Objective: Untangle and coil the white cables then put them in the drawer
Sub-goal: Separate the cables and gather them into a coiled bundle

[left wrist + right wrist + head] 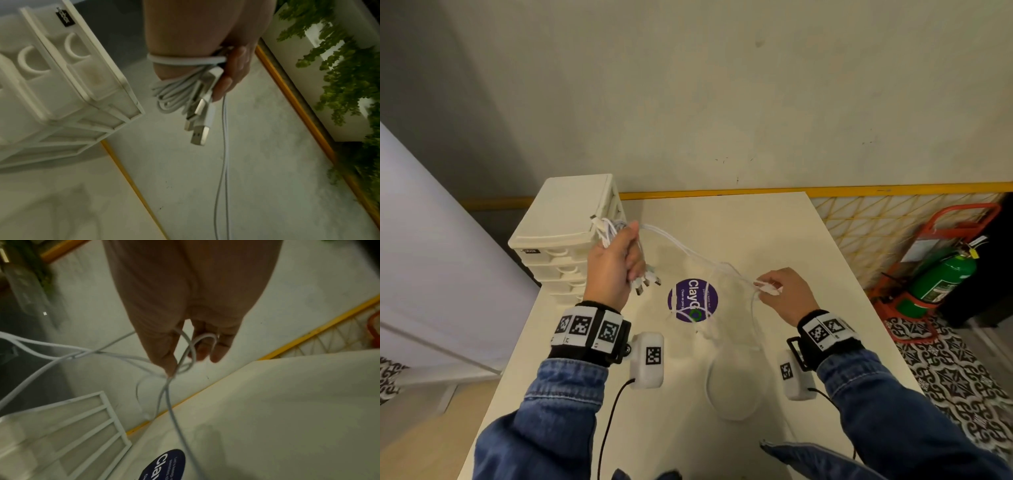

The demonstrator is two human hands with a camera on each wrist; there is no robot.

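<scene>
Above table (808, 240): left hand (613, 267) grips white cables (688, 251) beside drawer unit (565, 219); right hand (787, 294) apparently pinches strand.

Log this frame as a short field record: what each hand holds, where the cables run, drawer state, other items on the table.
left hand: grips bundle of white cables, USB plugs hanging below
right hand: pinches loose cable strands
cable run: strands span between the hands; a loop lies on the table
drawer unit: back left of table, drawers look shut
other: purple round sticker
</scene>
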